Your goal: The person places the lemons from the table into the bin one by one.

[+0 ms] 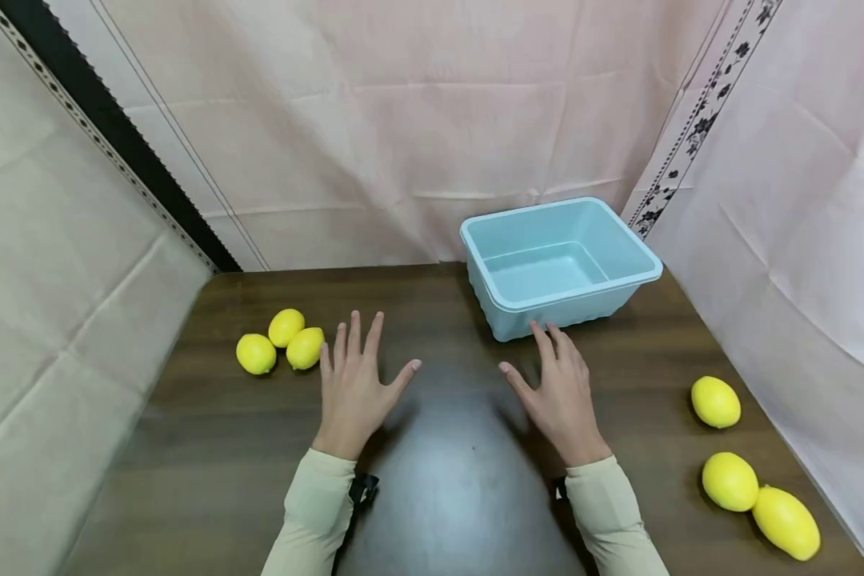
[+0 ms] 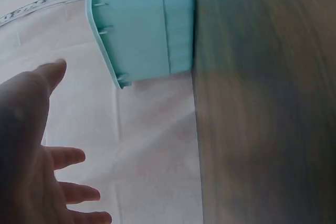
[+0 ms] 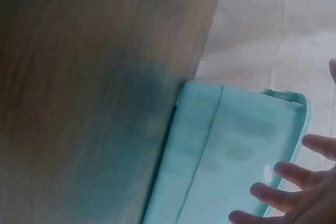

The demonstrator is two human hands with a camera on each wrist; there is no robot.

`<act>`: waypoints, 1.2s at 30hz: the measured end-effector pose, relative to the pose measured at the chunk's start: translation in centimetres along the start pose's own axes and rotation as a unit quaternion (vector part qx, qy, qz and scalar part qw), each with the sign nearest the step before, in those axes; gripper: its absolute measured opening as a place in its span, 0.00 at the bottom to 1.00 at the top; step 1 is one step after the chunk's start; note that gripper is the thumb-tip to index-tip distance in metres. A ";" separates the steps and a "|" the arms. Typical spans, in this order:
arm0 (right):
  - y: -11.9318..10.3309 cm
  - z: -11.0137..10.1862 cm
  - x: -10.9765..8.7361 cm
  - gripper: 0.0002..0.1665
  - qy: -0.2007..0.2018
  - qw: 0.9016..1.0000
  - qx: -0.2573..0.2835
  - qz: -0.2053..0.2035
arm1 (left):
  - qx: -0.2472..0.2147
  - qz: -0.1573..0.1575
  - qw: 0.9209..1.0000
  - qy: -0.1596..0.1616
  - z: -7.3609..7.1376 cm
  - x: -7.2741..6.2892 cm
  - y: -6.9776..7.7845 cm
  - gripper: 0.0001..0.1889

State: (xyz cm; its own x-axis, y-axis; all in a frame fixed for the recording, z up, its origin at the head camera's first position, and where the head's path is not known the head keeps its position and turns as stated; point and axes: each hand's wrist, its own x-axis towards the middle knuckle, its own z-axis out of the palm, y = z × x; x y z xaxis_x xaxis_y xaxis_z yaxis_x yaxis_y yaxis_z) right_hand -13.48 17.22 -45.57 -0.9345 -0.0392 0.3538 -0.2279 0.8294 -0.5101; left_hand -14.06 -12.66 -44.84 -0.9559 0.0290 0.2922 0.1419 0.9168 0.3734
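My left hand (image 1: 356, 392) hovers over the table with fingers spread and holds nothing. Its little finger overlaps one of the yellow lemons (image 1: 306, 348) in the left group in the head view. Another lemon (image 1: 255, 354) and a third lemon (image 1: 286, 327) lie close beside that one. My right hand (image 1: 563, 400) is also spread and holds nothing, its fingertips right at the near wall of a light blue plastic basin (image 1: 563, 308) in the head view. The basin stands at the back right with nothing inside. In the right wrist view, fingers (image 3: 294, 174) overlap the basin's rim.
Along the table's right edge lie a lemon (image 1: 716, 402), a second lemon (image 1: 730, 481) and a longer lemon (image 1: 786, 522), the latter two touching. Pale cloth (image 1: 418, 144) hangs behind the dark wooden table (image 1: 446, 512) and along both sides.
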 end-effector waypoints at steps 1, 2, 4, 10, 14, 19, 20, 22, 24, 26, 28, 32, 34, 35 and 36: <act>0.1 -0.1 -0.1 0.47 0.009 1.000 0.013 0.000 | -0.013 0.001 1.000 0.004 0.0 -0.1 0.2 0.50; 0.1 -0.3 -0.2 0.45 0.017 0.999 0.029 0.002 | -0.027 0.002 1.000 0.007 0.1 -0.1 0.3 0.49; 0.3 -0.5 -0.3 0.41 0.032 0.997 0.065 0.006 | -0.058 0.003 0.998 0.011 0.0 -0.1 0.7 0.47; 1.1 -1.3 -0.4 0.34 0.045 0.987 0.150 0.036 | -0.150 0.008 0.989 0.019 0.2 -0.1 1.8 0.43; 1.1 -2.1 0.3 0.30 0.054 0.978 0.191 0.055 | -0.217 -0.002 0.976 0.004 0.6 0.5 2.8 0.43; 1.3 -3.1 1.0 0.29 0.056 0.967 0.232 0.089 | -0.290 -0.025 0.957 -0.016 1.6 0.8 4.0 0.43; 1.5 -3.3 1.0 0.29 0.057 0.965 0.236 0.099 | -0.302 -0.028 0.953 -0.018 1.8 0.9 4.3 0.43; 1.8 -3.6 1.2 0.30 0.063 0.961 0.243 0.116 | -0.328 -0.033 0.944 -0.021 2.3 0.9 4.8 0.43; 2.2 -3.8 1.4 0.32 0.071 0.957 0.249 0.129 | -0.360 -0.034 0.932 -0.022 2.7 1.1 5.4 0.42; 2.6 -4.0 1.9 0.34 0.081 0.954 0.253 0.139 | -0.388 -0.035 0.921 -0.022 3.2 1.4 6.0 0.42; 3.1 -4.2 2.4 0.36 0.090 0.951 0.256 0.145 | -0.409 -0.036 0.911 -0.023 3.5 1.7 6.5 0.41; 3.9 -4.3 3.4 0.40 0.111 0.944 0.271 0.154 | -0.436 -0.032 0.899 -0.018 4.2 2.1 7.3 0.40; 4.2 -4.3 3.9 0.41 0.118 0.939 0.280 0.160 | -0.443 -0.031 0.896 -0.014 4.5 2.2 7.7 0.40; 4.4 -4.3 4.1 0.42 0.121 0.936 0.286 0.164 | -0.448 -0.030 0.893 -0.011 4.6 2.2 7.9 0.40; 4.6 -4.2 4.4 0.42 0.126 0.934 0.291 0.167 | -0.449 -0.030 0.893 -0.010 4.8 2.2 8.1 0.40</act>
State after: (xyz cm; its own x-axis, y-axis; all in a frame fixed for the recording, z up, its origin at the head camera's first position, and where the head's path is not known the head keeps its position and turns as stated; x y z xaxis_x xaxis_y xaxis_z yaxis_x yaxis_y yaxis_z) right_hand -17.47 23.25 -43.07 -0.9029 0.3607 0.2339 -0.1131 0.3256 -0.9387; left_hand -16.27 -3.29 -45.38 -0.9718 0.0059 0.2358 0.2310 0.2274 0.9460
